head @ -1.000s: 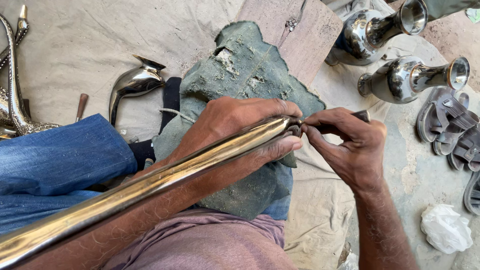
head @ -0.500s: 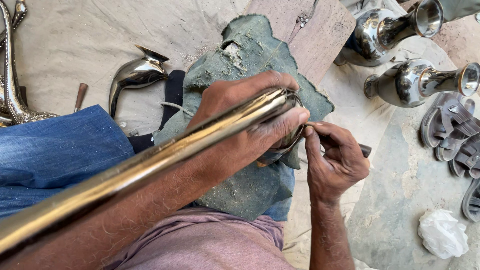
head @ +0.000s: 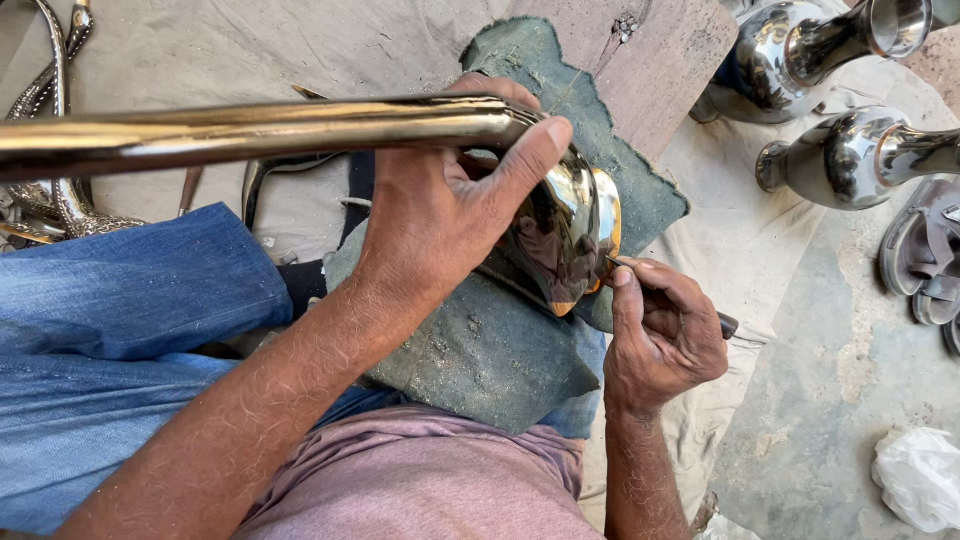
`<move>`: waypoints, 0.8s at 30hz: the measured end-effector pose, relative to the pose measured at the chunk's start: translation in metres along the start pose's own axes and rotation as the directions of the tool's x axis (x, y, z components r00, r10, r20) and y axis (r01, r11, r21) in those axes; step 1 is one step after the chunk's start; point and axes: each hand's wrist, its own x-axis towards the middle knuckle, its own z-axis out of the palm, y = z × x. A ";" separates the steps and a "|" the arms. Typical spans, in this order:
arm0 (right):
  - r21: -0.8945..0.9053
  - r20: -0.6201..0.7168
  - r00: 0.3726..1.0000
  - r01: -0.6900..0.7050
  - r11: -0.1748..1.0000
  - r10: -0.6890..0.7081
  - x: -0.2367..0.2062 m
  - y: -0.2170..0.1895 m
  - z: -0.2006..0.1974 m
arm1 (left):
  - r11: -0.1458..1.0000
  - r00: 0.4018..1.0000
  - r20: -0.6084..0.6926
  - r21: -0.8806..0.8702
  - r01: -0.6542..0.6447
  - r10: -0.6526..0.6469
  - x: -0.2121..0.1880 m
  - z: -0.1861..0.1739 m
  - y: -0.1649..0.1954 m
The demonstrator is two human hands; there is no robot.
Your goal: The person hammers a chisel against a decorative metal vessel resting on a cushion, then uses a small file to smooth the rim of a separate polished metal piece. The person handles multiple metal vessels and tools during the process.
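My left hand comes in from the lower left, forearm stretched diag. over my lap. Its fingers are clenched around the brass vessel where the long neck meets the round body; the thumb lies across the top, its tip near the flared rim. My right hand comes up from below, wrist bent, fingers pinched tight on a thin engraving tool. The tool's point touches the rim of the vessel on the right side; the dark back end sticks out behind my fingers.

The vessel is polished, gold-coloured, very shiny, w/ reflections of my hand in the body. The long straight neck runs to the left edge of the view, approx. horizontal. The body is held just above a grey-green cloth pad that lies on my lap, over my blue jeans.

Count: 1 vessel in my hands, 1 tool. 2 silver-coloured vases stand at top right on the floor, near each other. Sandals lie at the right edge; how many, I cannot tell. 1 white crumpled bag is at bottom right. A wooden board lies under the top of the pad. Some curved metal pieces are at top left, no. not clear.
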 end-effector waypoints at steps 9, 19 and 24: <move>0.080 -0.009 0.998 0.067 0.995 -0.066 -0.022 0.018 -0.005 | 0.998 0.997 -0.039 0.026 0.063 -0.062 -0.001 0.001 0.004; 0.188 0.015 0.988 0.149 0.971 -0.155 0.002 0.012 -0.008 | 0.994 0.995 0.028 0.042 0.096 -0.097 0.003 -0.001 0.014; 0.048 0.184 0.983 -0.016 0.999 0.007 0.054 0.006 -0.017 | 0.994 0.995 0.097 0.109 0.023 -0.034 0.004 0.004 0.027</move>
